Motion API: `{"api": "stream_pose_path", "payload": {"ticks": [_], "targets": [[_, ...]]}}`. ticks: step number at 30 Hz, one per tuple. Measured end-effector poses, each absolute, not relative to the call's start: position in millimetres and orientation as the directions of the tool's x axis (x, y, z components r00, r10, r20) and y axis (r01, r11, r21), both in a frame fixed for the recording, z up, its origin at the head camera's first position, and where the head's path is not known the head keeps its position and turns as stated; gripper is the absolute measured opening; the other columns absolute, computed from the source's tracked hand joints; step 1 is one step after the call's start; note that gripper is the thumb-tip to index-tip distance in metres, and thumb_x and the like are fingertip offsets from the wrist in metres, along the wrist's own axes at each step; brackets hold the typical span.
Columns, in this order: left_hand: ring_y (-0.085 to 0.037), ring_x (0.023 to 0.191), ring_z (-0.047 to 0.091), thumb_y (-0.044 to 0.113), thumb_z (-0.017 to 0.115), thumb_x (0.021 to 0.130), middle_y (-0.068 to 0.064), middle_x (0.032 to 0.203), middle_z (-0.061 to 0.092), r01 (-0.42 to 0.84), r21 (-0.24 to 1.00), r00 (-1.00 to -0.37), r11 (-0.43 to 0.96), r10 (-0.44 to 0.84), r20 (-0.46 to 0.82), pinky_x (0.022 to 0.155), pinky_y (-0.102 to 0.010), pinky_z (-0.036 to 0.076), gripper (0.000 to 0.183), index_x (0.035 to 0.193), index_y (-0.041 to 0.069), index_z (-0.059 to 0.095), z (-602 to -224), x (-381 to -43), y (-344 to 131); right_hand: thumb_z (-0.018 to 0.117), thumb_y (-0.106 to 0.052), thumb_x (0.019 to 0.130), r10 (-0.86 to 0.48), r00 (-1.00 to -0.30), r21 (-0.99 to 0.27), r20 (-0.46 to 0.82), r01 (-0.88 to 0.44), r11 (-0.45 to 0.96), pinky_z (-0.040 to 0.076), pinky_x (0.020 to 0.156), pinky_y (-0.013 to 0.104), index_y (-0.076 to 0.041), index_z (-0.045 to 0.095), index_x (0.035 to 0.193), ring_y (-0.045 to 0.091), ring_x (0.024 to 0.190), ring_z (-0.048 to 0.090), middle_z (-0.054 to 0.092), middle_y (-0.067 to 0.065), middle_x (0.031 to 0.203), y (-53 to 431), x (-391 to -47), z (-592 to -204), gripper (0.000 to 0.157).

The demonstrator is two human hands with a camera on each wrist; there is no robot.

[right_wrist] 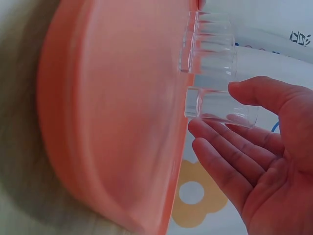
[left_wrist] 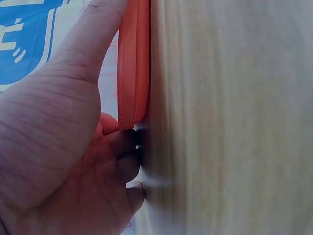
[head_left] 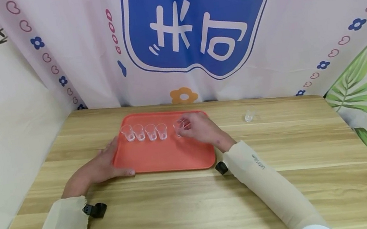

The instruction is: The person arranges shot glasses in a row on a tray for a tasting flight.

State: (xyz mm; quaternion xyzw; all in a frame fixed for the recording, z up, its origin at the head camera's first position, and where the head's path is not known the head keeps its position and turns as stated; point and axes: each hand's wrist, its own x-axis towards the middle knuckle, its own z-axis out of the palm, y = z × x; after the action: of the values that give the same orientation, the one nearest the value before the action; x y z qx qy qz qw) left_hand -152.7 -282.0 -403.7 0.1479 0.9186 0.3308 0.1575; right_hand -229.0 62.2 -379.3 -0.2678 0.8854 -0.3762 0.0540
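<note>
Tray (head_left: 161, 158) holds five clear cups; right hand (head_left: 201, 129) loosely fingers fifth cup (head_left: 178, 128); left hand (head_left: 101, 168) grips tray edge

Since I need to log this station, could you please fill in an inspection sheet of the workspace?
Surface: wooden table.
Job's things: orange tray with five clear plastic cups in a row; fifth cup at the right hand.
Clutter: one stray cup on the table, right of the tray.
Grippers: left hand holds the tray's left edge; right hand has relaxed fingers around the fifth cup.
Cables: nothing seen.
Surroundings: printed backdrop cloth.
</note>
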Motion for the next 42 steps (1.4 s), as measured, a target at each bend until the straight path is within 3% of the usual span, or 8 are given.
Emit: {"api": "stream_pose_path", "payload": {"ticks": [8,28,42], "targets": [[-0.053,0.15,0.005,0.048,0.085,0.082,-0.028,0.167,0.006,0.182,0.656,-0.907,0.732,0.384,-0.176,0.111,-0.079,0.004,0.13,0.165,0.009,-0.008,-405.1,-153.2,-282.5,0.077,-0.018,0.095,-0.526,-0.848,-0.686,0.06,-0.418,0.596,0.057,0.081,0.027,-0.007,0.072,0.113,0.012,0.094,0.068,0.072,0.0,0.103,53.5,-229.2,-379.6,0.022],[-0.053,0.151,0.005,0.048,0.085,0.082,-0.029,0.167,0.006,0.176,0.651,-0.909,0.739,0.375,-0.18,0.112,-0.078,0.004,0.13,0.165,0.008,-0.007,-405.0,-152.5,-283.0,0.077,-0.016,0.095,-0.539,-0.843,-0.669,-0.008,-0.396,0.629,0.055,0.086,0.027,-0.005,0.07,0.122,0.013,0.1,0.066,0.071,0.001,0.11,45.7,-234.2,-382.2,0.03],[-0.05,0.152,0.004,0.049,0.085,0.082,-0.029,0.168,0.004,0.156,0.651,-0.909,0.743,0.366,-0.2,0.114,-0.076,0.002,0.131,0.165,0.008,-0.008,-404.6,-152.0,-282.9,0.079,-0.016,0.094,-0.54,-0.841,-0.661,-0.023,-0.392,0.64,0.055,0.084,0.027,-0.006,0.07,0.117,0.014,0.096,0.067,0.072,0.002,0.104,46.7,-235.7,-387.2,0.027]]}}
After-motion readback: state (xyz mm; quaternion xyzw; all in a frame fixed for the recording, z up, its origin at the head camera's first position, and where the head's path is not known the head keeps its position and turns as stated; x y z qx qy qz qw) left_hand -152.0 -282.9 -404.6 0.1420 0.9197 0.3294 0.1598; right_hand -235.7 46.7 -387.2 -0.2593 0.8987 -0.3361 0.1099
